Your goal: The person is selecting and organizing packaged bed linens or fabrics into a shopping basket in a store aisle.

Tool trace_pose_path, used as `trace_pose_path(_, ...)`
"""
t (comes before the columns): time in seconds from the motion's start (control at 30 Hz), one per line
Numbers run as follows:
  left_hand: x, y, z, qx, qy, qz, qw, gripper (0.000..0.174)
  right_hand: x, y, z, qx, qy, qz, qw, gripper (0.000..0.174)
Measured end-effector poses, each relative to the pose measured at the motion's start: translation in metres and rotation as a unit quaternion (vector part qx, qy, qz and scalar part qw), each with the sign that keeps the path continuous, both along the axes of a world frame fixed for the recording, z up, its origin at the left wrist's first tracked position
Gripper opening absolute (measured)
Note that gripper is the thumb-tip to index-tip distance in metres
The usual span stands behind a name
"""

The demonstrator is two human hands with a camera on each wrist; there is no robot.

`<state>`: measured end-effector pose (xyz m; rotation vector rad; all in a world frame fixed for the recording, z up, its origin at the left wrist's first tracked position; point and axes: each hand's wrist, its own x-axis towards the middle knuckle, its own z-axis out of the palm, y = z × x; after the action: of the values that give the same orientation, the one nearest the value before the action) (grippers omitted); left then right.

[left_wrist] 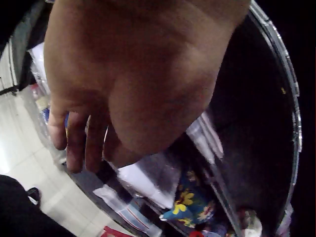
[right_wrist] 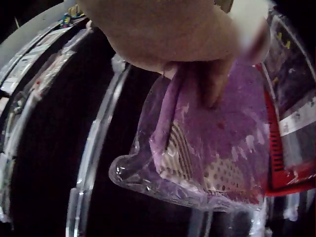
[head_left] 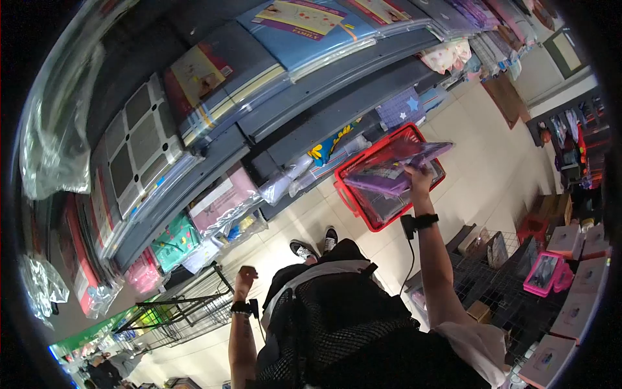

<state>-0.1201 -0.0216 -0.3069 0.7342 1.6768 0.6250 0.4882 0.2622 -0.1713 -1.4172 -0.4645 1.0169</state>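
My right hand (head_left: 420,178) grips a flat purple fabric item in a clear plastic bag (right_wrist: 222,133), with thumb and fingers closed at its upper edge. Striped and dotted patches show near one corner of the item. In the head view the purple package overlaps the red shopping basket (head_left: 378,223) on the floor, tilted across its opening. Other plastic-wrapped things lie inside the basket, partly hidden. Away from the basket, my left hand (head_left: 245,279) hangs beside my body, its fingers (left_wrist: 76,148) loosely bent with nothing in them.
Dark shelves (head_left: 285,107) hold several packaged textiles, with more on the lower level by the floor. A black wire rack (head_left: 188,311) stands at lower left. On the right are boxes (head_left: 547,360) and a pink case (head_left: 543,272) on a wire display. Clear plastic hangs at far left.
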Motion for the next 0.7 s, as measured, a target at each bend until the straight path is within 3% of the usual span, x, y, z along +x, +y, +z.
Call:
trace_pose_path(0.07,0.029,0.038,0.054,0.057,-0.001,-0.056,0.997,0.016,-0.018,-0.015,0.038,0.057,0.050,0.031,0.997,0.036)
trace_pose_path(0.1,0.025,0.042,0.036,0.123,-0.153,-0.033,0.980,0.017,-0.026,-0.022,0.052,0.083,0.045,0.064,0.993,0.036)
trace_pose_path(0.13,0.037,0.059,0.059,0.120,-0.191,-0.042,0.973,0.018,-0.037,-0.028,0.069,0.110,0.041,0.102,0.988,0.035)
trace_pose_path(0.17,0.047,0.072,0.080,0.121,-0.131,-0.106,0.978,0.021,-0.056,-0.037,0.098,0.096,0.046,0.119,0.987,0.035)
trace_pose_path(0.2,0.060,0.082,0.101,0.180,-0.254,-0.074,0.947,0.023,-0.076,-0.048,0.125,0.082,0.051,0.139,0.986,0.034)
trace_pose_path(0.23,0.056,0.086,0.092,0.179,-0.300,-0.110,0.931,0.032,-0.089,-0.056,0.138,0.062,0.053,0.166,0.983,0.034)
trace_pose_path(0.27,0.071,0.099,0.141,0.090,-0.145,-0.167,0.971,0.035,-0.101,-0.063,0.150,0.042,0.052,0.191,0.979,0.033)
trace_pose_path(0.37,0.087,0.112,0.182,0.052,-0.220,-0.085,0.970,0.045,-0.152,-0.071,0.187,0.011,0.105,0.269,0.957,0.031)
trace_pose_path(0.43,0.085,0.110,0.190,0.002,-0.399,-0.020,0.917,0.047,-0.175,-0.075,0.188,-0.001,0.104,0.306,0.946,0.036)
trace_pose_path(0.53,0.082,0.097,0.218,0.035,-0.465,0.098,0.879,0.046,-0.221,-0.069,0.190,-0.021,0.138,0.435,0.890,0.042)
trace_pose_path(0.57,0.075,0.090,0.216,0.050,-0.472,0.117,0.872,0.043,-0.237,-0.070,0.188,-0.048,0.129,0.433,0.891,0.043)
trace_pose_path(0.6,0.070,0.084,0.214,0.059,-0.471,0.126,0.871,0.043,-0.247,-0.058,0.170,-0.025,0.134,0.492,0.860,0.045)
trace_pose_path(0.67,0.061,0.072,0.211,0.174,-0.336,0.137,0.915,0.050,-0.266,-0.046,0.143,-0.041,0.153,0.510,0.845,0.045)
trace_pose_path(0.7,0.055,0.070,0.210,0.201,-0.336,0.170,0.904,0.057,-0.278,-0.038,0.133,-0.039,0.153,0.520,0.839,0.045)
